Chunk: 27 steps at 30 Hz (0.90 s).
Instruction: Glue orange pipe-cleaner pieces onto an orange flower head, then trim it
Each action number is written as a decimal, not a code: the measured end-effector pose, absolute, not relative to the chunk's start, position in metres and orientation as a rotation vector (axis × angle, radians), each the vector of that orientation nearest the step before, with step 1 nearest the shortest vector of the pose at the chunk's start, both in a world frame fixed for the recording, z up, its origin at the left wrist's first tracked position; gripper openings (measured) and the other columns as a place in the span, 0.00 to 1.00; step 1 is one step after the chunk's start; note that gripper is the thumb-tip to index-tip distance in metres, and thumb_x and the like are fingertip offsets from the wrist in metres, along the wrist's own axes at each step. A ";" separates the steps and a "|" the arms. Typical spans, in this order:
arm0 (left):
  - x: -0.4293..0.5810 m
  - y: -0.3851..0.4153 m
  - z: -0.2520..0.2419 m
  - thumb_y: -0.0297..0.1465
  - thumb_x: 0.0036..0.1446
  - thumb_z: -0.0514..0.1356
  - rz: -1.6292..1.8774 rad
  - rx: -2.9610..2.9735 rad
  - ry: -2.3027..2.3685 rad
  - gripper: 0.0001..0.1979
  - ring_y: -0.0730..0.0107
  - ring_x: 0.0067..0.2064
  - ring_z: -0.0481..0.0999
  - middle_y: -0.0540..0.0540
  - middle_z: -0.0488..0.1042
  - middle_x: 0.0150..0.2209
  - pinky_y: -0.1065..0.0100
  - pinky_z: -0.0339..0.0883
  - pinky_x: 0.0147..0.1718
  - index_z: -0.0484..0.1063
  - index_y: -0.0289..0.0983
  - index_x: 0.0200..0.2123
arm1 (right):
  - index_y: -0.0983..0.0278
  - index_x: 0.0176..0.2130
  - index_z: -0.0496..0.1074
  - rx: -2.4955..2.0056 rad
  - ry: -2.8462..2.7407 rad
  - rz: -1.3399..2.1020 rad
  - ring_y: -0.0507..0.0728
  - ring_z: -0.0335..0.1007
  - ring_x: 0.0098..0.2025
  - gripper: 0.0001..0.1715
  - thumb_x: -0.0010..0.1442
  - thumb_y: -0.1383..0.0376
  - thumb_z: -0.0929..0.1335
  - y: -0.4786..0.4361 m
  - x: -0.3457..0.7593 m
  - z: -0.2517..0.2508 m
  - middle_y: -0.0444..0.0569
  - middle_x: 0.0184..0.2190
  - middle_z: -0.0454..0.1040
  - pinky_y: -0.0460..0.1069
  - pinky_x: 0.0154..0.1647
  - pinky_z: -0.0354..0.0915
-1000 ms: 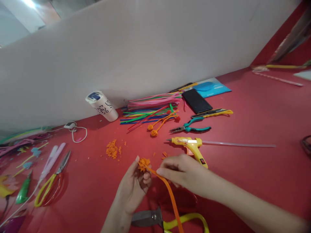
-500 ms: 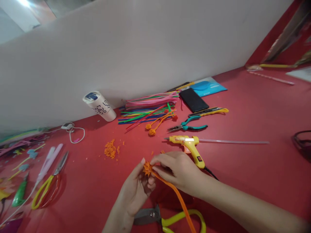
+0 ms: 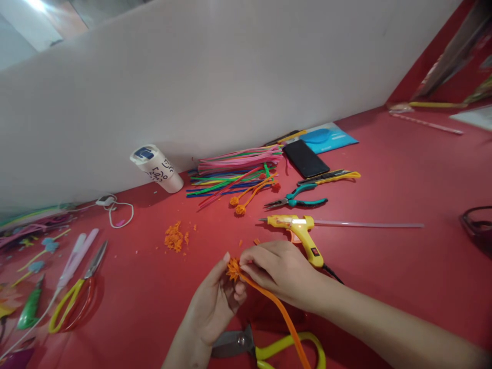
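An orange pipe-cleaner flower (image 3: 233, 268) with a spiky head is held between my two hands, its long orange stem (image 3: 282, 310) curving down to the right. My left hand (image 3: 215, 300) supports the head from the left, thumb up against it and fingers curled beneath. Pinching at the base of the head from the right is my right hand (image 3: 279, 269); its fingertips partly hide that spot. Below the hands lie large scissors with yellow handles (image 3: 277, 348), crossed by the stem. A heap of orange fuzz clippings (image 3: 174, 237) rests beyond my left hand.
A yellow glue gun (image 3: 295, 224) with a long glue stick lies just past my right hand. Behind it are teal pliers (image 3: 303, 200), a phone (image 3: 306, 158) and pipe-cleaner bundles (image 3: 238, 159). A white tumbler (image 3: 159, 169) stands by the wall; more scissors (image 3: 79, 292) lie left.
My right fingertips have shifted very slightly at the flower's base. The view has moved a little; the things on the table stay where they were.
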<state>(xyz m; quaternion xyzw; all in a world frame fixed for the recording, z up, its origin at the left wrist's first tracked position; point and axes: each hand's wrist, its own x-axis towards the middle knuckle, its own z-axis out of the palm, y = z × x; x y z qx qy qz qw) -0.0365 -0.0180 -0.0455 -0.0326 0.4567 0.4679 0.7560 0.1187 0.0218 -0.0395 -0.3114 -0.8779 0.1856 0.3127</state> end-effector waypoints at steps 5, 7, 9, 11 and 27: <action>-0.036 -0.018 -0.047 0.27 0.62 0.50 1.034 -0.080 0.991 0.18 0.77 0.14 0.70 0.46 0.74 0.17 0.77 0.66 0.15 0.73 0.28 0.25 | 0.65 0.33 0.70 -0.811 -2.321 0.525 0.52 0.68 0.26 0.10 0.62 0.68 0.61 0.022 0.119 -0.041 0.46 0.24 0.74 0.46 0.27 0.57; -0.036 -0.018 -0.047 0.28 0.62 0.50 1.036 -0.076 0.975 0.17 0.76 0.15 0.70 0.46 0.75 0.18 0.76 0.66 0.15 0.73 0.28 0.26 | 0.65 0.35 0.70 -0.794 -2.287 0.586 0.52 0.69 0.27 0.08 0.61 0.68 0.62 0.023 0.122 -0.040 0.46 0.25 0.75 0.45 0.29 0.58; -0.038 -0.018 -0.047 0.28 0.63 0.50 1.039 -0.071 0.956 0.17 0.76 0.15 0.71 0.45 0.76 0.19 0.76 0.66 0.15 0.74 0.28 0.27 | 0.65 0.39 0.70 -0.781 -2.228 0.637 0.52 0.69 0.28 0.08 0.61 0.66 0.63 0.025 0.126 -0.035 0.45 0.26 0.75 0.45 0.30 0.59; -0.041 -0.017 -0.047 0.30 0.63 0.48 1.048 -0.066 0.935 0.18 0.75 0.16 0.71 0.44 0.76 0.20 0.76 0.66 0.16 0.74 0.29 0.27 | 0.65 0.40 0.70 -0.788 -2.152 0.658 0.51 0.68 0.27 0.09 0.61 0.65 0.63 0.025 0.130 -0.028 0.44 0.25 0.73 0.45 0.29 0.59; -0.049 -0.013 -0.046 0.30 0.65 0.45 1.196 -0.074 0.872 0.22 0.70 0.26 0.79 0.43 0.78 0.22 0.70 0.73 0.28 0.73 0.31 0.25 | 0.62 0.32 0.72 -0.914 -2.151 -0.105 0.59 0.62 0.42 0.09 0.59 0.70 0.63 0.011 0.124 -0.011 0.49 0.37 0.74 0.59 0.57 0.50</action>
